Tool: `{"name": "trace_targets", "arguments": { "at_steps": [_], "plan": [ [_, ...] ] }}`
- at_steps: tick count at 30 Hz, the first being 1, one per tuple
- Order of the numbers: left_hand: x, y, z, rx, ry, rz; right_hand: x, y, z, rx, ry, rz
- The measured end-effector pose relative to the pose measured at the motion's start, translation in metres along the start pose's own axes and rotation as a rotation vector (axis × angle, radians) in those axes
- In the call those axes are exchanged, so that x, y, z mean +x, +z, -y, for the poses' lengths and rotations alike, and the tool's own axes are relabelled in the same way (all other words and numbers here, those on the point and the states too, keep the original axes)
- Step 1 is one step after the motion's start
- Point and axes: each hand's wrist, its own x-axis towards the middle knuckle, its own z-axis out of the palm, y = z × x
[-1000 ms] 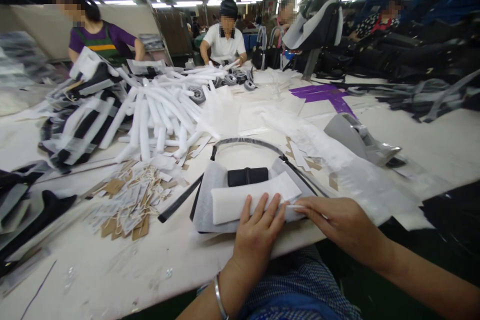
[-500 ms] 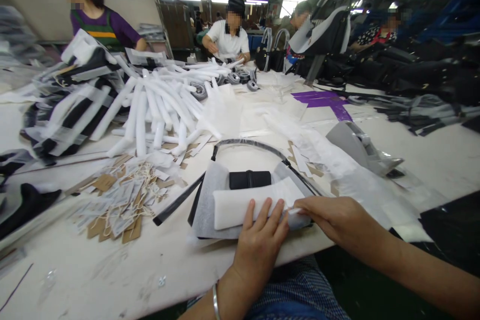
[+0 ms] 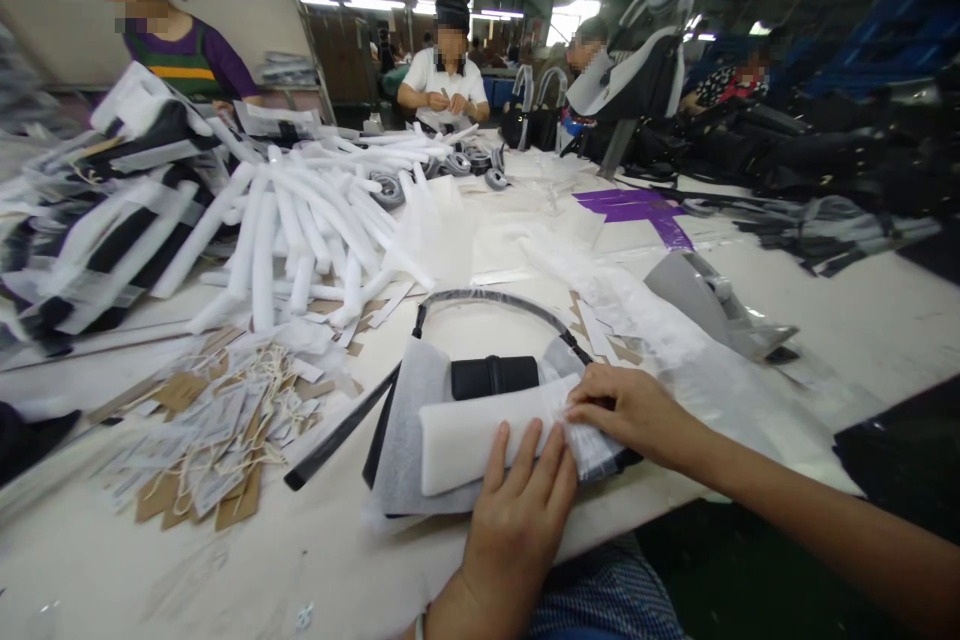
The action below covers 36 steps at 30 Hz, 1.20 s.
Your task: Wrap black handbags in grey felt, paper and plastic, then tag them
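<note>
A black bag with a curved handle [image 3: 495,296] lies on the table, partly covered by thin white wrapping [image 3: 397,440]. Its black clasp piece [image 3: 493,377] shows above a white foam strip [image 3: 465,442] laid across the front. My left hand [image 3: 525,490] rests on the strip's lower edge, palm down, with its fingers spread. At the strip's right end, my right hand [image 3: 626,410] has its fingers pinched on the edge of the white wrapping. A black strap [image 3: 341,430] sticks out to the bag's left.
Tags with strings [image 3: 217,430] lie to the left, below a heap of white foam tubes [image 3: 300,220]. Purple strips [image 3: 630,207], a grey wrapped piece [image 3: 697,295] and black bags [image 3: 787,140] are on the right. Several people sit beyond the table.
My right hand has moved up and slightly left along the right end of the foam strip. My left hand stays on the strip. The view has shifted slightly.
</note>
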Motion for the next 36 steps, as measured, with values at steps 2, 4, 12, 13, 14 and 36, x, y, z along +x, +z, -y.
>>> {"name": "trace_targets", "arguments": {
  "at_steps": [2,4,12,13,14,36],
  "plan": [
    [0.001,0.000,0.001,-0.013,0.006,-0.019,0.003,0.002,-0.003,0.041,0.071,0.014],
    [0.002,0.000,0.002,-0.029,0.011,-0.012,0.005,0.003,-0.007,0.063,0.090,0.030],
    [-0.001,-0.006,0.005,-0.016,0.018,0.174,0.009,0.008,-0.011,0.079,0.058,0.015],
    [0.000,-0.006,0.005,-0.008,0.021,0.190,0.008,0.008,-0.011,0.082,0.056,0.006],
    [0.000,-0.007,0.004,0.000,0.031,0.199,0.008,0.008,-0.010,0.085,0.054,-0.005],
    [-0.004,0.011,0.013,-0.046,0.114,0.140,-0.061,-0.145,-0.177,-0.286,0.561,-0.777]
  ]
}}
